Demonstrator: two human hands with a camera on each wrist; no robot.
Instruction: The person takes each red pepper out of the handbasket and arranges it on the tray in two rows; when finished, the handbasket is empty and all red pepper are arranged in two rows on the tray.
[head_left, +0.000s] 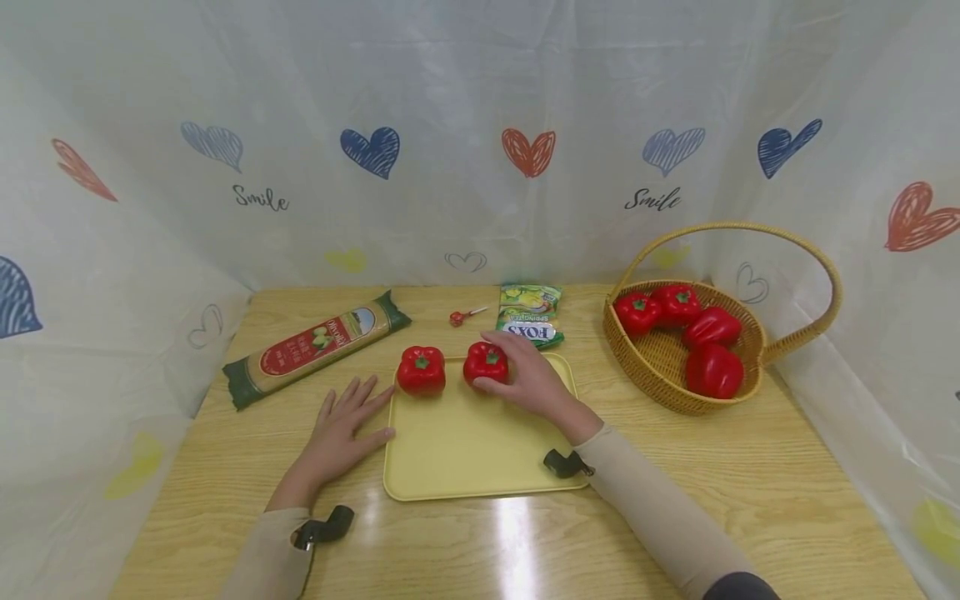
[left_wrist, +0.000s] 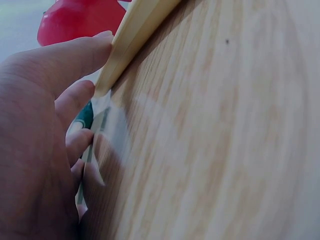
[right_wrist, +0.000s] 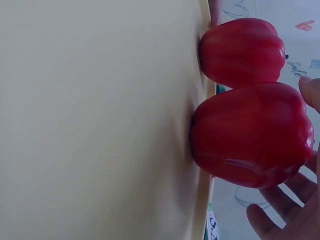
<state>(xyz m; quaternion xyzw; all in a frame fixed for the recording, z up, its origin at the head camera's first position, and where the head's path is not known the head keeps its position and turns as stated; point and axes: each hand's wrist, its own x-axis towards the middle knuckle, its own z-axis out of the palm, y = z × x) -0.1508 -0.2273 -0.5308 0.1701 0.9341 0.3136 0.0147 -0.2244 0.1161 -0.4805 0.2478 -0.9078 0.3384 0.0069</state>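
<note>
My right hand (head_left: 529, 377) reaches over the yellow tray (head_left: 468, 458), thumb and fingers spread around a red bell pepper (head_left: 482, 363). In the right wrist view this bell pepper (right_wrist: 252, 135) stands on the tray, with a gap showing between it and the thumb (right_wrist: 311, 92). Another red bell pepper (head_left: 421, 371) stands to its left, at the tray's back left corner. My left hand (head_left: 337, 429) lies with fingers spread on the table beside the tray. Its thumb and index fingertips are right at the tray's left rim (left_wrist: 132, 42) and hold nothing.
At right stands a wicker basket (head_left: 637, 375) with a tall handle and several red bell peppers (head_left: 714, 371). Behind the tray lie a green FOX'S candy bag (head_left: 529, 315) and a lollipop (head_left: 457, 318). A long pasta packet (head_left: 315, 348) lies at left. Printed curtains (head_left: 450, 100) enclose the table.
</note>
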